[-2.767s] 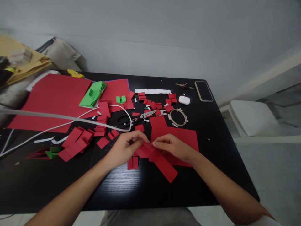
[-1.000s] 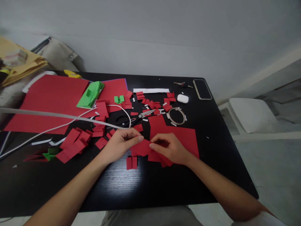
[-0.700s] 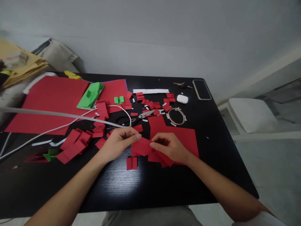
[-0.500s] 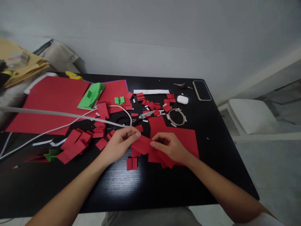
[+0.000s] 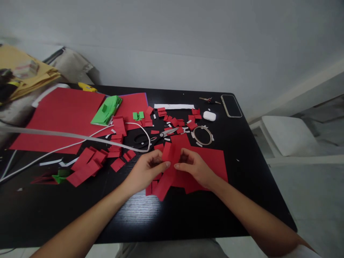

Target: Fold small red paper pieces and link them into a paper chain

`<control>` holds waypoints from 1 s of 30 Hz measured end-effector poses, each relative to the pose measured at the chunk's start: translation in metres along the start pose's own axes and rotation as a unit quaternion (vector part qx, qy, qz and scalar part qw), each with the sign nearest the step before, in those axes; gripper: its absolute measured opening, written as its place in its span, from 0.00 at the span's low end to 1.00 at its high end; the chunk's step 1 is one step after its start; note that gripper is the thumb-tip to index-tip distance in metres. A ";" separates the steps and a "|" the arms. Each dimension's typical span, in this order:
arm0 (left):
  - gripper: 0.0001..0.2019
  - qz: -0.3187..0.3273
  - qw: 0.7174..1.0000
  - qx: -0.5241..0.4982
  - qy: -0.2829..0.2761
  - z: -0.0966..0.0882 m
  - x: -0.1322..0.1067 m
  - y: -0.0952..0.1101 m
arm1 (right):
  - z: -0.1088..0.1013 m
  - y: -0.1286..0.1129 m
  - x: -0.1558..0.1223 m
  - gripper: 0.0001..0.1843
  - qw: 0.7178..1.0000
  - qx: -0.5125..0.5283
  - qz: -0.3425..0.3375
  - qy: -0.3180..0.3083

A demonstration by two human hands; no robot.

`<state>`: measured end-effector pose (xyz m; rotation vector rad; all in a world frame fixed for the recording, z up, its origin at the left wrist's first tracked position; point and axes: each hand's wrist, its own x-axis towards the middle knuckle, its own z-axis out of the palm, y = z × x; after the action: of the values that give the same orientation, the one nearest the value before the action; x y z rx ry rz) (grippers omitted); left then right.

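Note:
A long red paper strip (image 5: 167,171) runs from near the scissors down toward me, held between both hands. My left hand (image 5: 146,171) pinches its left edge with thumb and fingertips. My right hand (image 5: 194,167) pinches the other side, fingers curled over it. Under my right hand lies a larger red sheet (image 5: 215,162) on the black table (image 5: 188,215). Two small red pieces (image 5: 150,187) rest just below my left hand.
Black-handled scissors (image 5: 150,138) and a tape ring (image 5: 202,134) lie behind the hands. Further back are an earbud case (image 5: 209,115), a phone (image 5: 231,105), keys (image 5: 206,99) and a white strip (image 5: 174,106). At left are red sheets (image 5: 61,114), green folded paper (image 5: 106,110), stacked red pieces (image 5: 87,165) and a white cable (image 5: 67,135).
The red strip has turned from lying crosswise to standing lengthwise between my hands. Both hands have drawn slightly closer together and a little toward the scissors.

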<state>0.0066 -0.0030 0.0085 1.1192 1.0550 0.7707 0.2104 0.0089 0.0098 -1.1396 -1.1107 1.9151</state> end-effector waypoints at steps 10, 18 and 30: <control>0.10 -0.005 0.993 0.102 -0.052 -0.013 0.000 0.004 | -0.009 0.001 0.001 0.16 0.995 -0.084 -0.026 -0.036; 0.09 0.016 0.993 0.114 -0.016 -0.011 -0.001 0.003 | -0.006 0.001 0.000 0.13 0.990 -0.133 -0.039 -0.006; 0.05 0.073 0.974 0.208 -0.053 -0.015 -0.005 0.010 | -0.009 0.003 0.002 0.07 0.971 -0.220 -0.091 0.022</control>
<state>-0.0088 0.0001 0.0179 1.5923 1.0795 0.6106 0.2179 0.0122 0.0045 -1.2501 -1.6085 1.5347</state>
